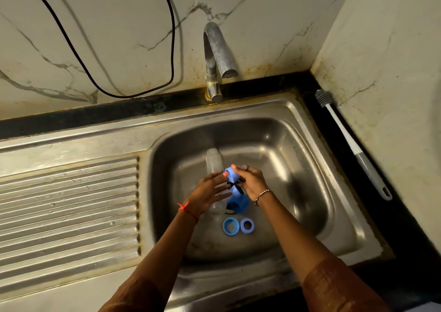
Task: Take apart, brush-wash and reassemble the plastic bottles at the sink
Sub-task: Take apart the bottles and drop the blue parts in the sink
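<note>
Pinching the blue cap (229, 172), the right grip (253, 182) works mid-sink (238, 111); the left grip (210, 192) lies spread, fingers straight across the clear bottle (213, 160). 2 blue rings (224, 227) rest near the front edge. The plastic looks light, stiff and probably slippery, so hold the bottle round its body.

Between the left hand (210, 192) and right hand (250, 182) we only catch bits of the blue piece (235, 200), so its shape's anyone's guess. The clear bottle (213, 162) is half hidden under the left hand, and the black cable (171, 49) runs off the top edge.
</note>
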